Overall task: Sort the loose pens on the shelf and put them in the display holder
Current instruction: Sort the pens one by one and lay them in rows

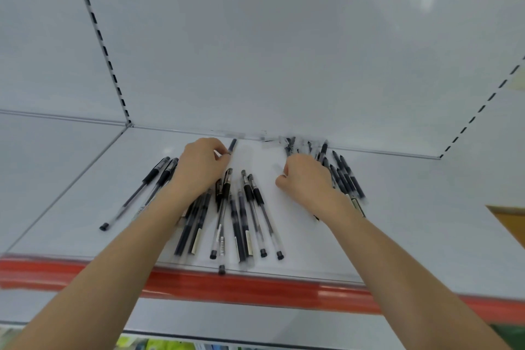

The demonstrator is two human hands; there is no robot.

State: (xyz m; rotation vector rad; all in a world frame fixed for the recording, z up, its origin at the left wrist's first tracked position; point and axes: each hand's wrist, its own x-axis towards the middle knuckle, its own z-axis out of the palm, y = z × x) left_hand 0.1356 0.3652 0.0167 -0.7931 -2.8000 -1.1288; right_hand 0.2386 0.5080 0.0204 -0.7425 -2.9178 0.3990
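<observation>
Several black and clear pens [241, 216] lie loose on the white shelf [85, 202], fanned out toward me. My left hand [199, 170] rests over the left group and pinches one black pen [232, 146] between thumb and fingers, its tip pointing to the back wall. My right hand [306, 179] is curled over another cluster of pens [345, 176] at the right; blur hides whether it holds one. Two pens [153, 182] lie apart at the left. No display holder is in view.
The shelf's front edge carries a red price strip [227, 284]; one pen's cap [222, 269] overhangs it. White back panel [284, 51] with slotted uprights rises behind. A brown surface [508, 221] shows at the right edge. Green packages [159, 345] sit below.
</observation>
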